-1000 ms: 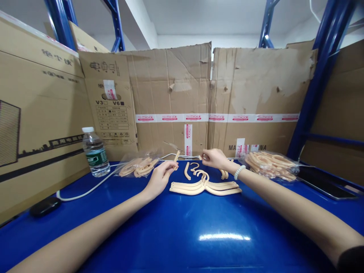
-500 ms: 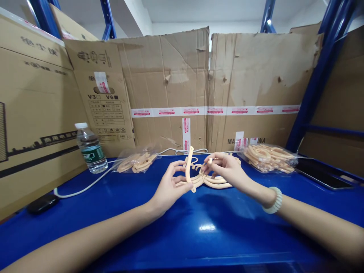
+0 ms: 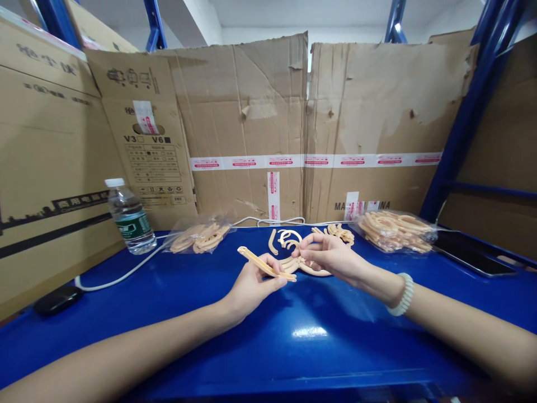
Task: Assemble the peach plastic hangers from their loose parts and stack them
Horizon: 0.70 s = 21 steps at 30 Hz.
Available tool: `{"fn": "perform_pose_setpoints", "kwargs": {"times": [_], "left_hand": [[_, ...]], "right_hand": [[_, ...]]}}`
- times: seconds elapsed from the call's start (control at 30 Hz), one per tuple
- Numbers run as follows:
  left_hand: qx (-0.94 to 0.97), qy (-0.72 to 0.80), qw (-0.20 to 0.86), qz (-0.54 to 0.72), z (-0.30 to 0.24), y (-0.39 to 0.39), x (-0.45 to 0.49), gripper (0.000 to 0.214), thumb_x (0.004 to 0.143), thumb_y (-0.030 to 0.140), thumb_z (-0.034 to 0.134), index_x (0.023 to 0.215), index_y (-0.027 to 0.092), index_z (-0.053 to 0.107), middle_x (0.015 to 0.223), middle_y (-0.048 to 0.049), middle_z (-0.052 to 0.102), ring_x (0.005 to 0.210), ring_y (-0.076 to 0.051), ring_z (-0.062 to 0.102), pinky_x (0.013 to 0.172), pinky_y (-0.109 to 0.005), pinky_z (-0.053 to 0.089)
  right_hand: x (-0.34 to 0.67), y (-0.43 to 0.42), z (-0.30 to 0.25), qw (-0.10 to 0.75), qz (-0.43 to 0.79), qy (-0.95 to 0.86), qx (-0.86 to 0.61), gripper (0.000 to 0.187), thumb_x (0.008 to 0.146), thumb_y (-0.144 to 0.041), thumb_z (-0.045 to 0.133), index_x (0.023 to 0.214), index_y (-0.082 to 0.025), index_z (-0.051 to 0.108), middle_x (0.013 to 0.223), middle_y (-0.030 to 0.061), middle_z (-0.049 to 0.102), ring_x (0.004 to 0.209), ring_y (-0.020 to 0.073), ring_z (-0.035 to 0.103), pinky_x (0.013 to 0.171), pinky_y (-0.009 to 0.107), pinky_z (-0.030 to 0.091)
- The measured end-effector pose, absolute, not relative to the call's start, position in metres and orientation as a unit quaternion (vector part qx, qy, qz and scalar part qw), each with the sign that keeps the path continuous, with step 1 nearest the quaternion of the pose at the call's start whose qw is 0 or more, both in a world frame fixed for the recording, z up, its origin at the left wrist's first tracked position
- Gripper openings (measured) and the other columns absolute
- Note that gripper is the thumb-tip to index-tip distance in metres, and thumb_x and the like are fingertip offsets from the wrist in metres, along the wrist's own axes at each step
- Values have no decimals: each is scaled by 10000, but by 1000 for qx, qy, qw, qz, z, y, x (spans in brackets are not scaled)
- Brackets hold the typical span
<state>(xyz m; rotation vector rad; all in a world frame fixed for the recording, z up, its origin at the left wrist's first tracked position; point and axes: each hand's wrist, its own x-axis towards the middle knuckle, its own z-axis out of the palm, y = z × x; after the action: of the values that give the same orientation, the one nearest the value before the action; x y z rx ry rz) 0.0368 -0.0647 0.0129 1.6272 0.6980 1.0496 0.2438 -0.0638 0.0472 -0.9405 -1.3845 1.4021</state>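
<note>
My left hand (image 3: 254,282) pinches a beige plastic hanger arm (image 3: 264,265), held nearly level above the blue table (image 3: 268,336). My right hand (image 3: 329,258) is closed on a small beige piece at the arm's right end; what it is stays hidden by the fingers. Behind the hands lie assembled beige hangers (image 3: 312,270) and loose hook pieces (image 3: 287,238). A white bead bracelet (image 3: 403,294) circles my right wrist.
Two clear bags of beige parts sit at the back, one to the left (image 3: 199,238) and one to the right (image 3: 394,229). A water bottle (image 3: 130,215), white cable (image 3: 121,274) and black object (image 3: 56,299) are on the left. A dark tablet (image 3: 474,254) lies right. Cardboard walls surround.
Both hands drew back from the far parts toward me. The left hand brought the hanger arm along, stood it upright, then tilted it nearly level; the right hand closed in on its end.
</note>
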Motion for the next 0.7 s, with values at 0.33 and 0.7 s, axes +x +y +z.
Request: {"fn": "perform_pose_setpoints", "kwargs": {"times": [0.33,0.7], "left_hand": [[690,270,479,471,13,-67,37,204,733,214,697,716,175,497,739,41,514,747,-127,570,722,-259,434],[708,237,469,473,13,-68,36,221,794,236,668,706,174,475,828,-6,528,913,-215,607,761,-310,445]], "right_hand": [[246,-62,42,431,576,-591,-366,376,559,-277,869,804,-143,617,733,15,689,686,122,654,733,275,518],[239,-70,43,364,612,-603,-360,375,652,-377,824,843,-115,637,891,82,718,816,137,681,754,246,548]]}}
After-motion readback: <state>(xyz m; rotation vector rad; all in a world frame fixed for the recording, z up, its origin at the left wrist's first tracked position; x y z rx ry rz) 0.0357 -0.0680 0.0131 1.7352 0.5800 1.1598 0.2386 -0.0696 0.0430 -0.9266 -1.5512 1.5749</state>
